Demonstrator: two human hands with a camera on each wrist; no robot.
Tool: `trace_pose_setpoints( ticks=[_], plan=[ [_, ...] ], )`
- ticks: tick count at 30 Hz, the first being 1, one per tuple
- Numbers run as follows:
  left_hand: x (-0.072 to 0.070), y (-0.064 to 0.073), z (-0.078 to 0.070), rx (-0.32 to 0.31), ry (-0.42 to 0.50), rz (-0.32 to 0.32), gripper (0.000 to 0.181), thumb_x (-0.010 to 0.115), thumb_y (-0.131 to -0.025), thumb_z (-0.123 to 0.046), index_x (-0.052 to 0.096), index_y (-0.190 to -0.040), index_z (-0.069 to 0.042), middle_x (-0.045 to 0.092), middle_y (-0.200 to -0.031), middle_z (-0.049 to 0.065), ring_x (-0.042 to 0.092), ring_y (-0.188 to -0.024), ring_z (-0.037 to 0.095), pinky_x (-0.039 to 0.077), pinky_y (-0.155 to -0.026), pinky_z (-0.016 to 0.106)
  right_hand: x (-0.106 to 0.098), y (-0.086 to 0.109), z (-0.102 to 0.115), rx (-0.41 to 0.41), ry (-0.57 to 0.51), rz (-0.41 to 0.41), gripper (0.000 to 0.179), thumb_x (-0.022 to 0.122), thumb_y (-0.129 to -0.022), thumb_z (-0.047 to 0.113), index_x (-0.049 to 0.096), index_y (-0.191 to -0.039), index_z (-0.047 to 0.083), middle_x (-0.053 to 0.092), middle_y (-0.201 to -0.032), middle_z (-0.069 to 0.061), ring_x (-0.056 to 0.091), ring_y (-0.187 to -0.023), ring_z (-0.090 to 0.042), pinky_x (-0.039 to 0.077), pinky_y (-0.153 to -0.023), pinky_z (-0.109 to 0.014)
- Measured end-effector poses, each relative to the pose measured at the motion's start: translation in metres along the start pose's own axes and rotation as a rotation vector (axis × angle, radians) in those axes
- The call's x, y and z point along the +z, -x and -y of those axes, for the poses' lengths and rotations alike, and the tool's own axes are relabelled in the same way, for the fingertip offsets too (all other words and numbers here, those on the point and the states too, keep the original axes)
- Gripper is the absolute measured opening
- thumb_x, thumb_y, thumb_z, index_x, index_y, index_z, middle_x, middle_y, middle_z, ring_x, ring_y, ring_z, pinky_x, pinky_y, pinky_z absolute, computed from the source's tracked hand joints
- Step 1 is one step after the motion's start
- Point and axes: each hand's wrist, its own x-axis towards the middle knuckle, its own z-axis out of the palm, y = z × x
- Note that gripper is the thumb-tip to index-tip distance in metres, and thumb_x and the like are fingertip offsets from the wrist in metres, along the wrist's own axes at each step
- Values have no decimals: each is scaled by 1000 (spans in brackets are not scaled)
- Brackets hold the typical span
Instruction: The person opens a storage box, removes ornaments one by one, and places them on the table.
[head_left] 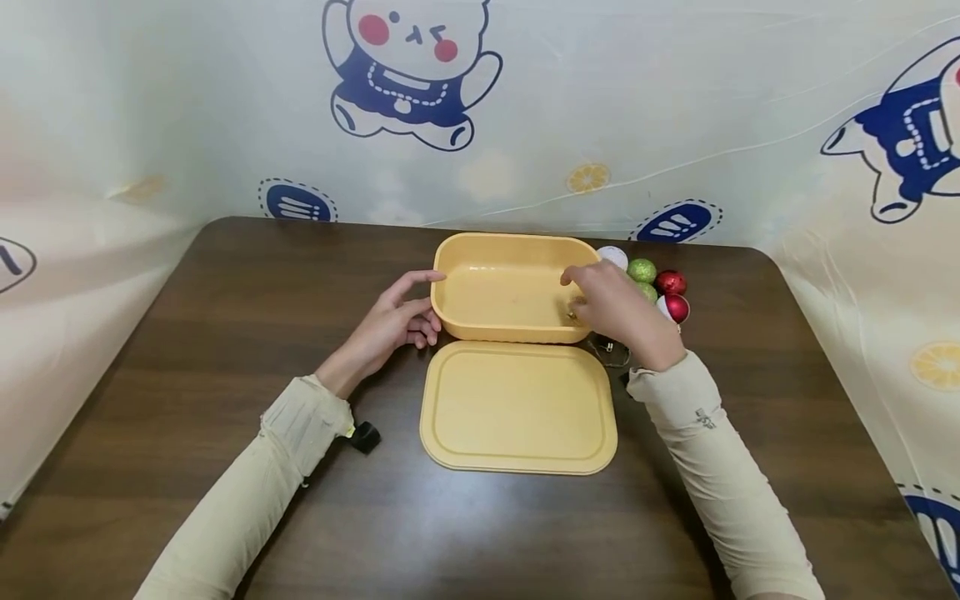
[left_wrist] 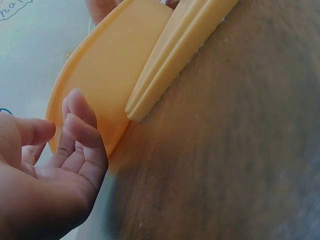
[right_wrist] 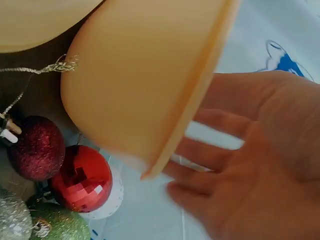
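Note:
A yellow plastic box [head_left: 510, 333] stands open-topped on the table. At its left end my left hand [head_left: 397, 317] holds the wall, with the index finger over the rim and the other fingers bent outside. In the left wrist view that hand [left_wrist: 60, 165] is beside the box's outer wall [left_wrist: 110, 55]. My right hand [head_left: 618, 304] reaches over the right rim with index finger and thumb apart. A small gold piece [head_left: 572, 315] shows by the thumb, partly hidden. In the right wrist view the fingers [right_wrist: 215, 150] pass loosely behind the rim.
The yellow lid [head_left: 517, 408] lies flat in front of the box. Christmas balls stand right of it: a white one [head_left: 613, 255], green ones [head_left: 642, 270] and red ones [head_left: 671, 282]. A dark red ball [right_wrist: 37, 147] and gold string [right_wrist: 62, 66] are near the box. A printed cloth hangs behind the table.

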Motion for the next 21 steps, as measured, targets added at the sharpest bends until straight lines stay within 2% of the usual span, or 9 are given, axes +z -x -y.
trace_pose_setpoints(
  ticks=[3,6,9,11,21],
  plan=[
    [1,-1,0,3,-1,-4,36,43,-108,-17,44,-143,-24,60,-84,14,61,-64,23,49,-54,30,4,-4,0,43,25,97,37,59,-84,-1,65,-119,-2,69,-111,-18,61,-96,-33,43,-96,-47],
    [1,-1,1,2,-2,-7,37,43,-108,-16,45,-143,-25,60,-84,15,61,-65,23,49,-54,30,9,-8,-1,66,2,163,36,54,-85,-2,67,-118,0,70,-97,-15,60,-90,-31,42,-90,-45],
    [1,-1,1,-3,-1,-9,37,43,-107,-16,45,-143,-26,60,-84,15,61,-65,23,49,-54,30,13,-10,-3,87,-44,173,36,49,-84,-5,69,-114,1,64,-82,-12,55,-78,-28,45,-74,-38],
    [2,-1,2,-6,-2,-10,37,43,-107,-16,45,-143,-26,60,-85,15,62,-66,23,49,-55,30,14,-10,-4,93,-65,169,35,48,-85,-5,69,-112,2,62,-79,-11,53,-74,-27,45,-68,-35],
    [4,-2,3,-9,-8,-21,37,44,-107,-16,45,-143,-27,59,-85,15,61,-66,24,48,-55,30,17,-9,-10,78,-123,160,27,56,-89,-1,68,-113,3,68,-85,-9,59,-74,-23,50,-67,-34]
  ],
)
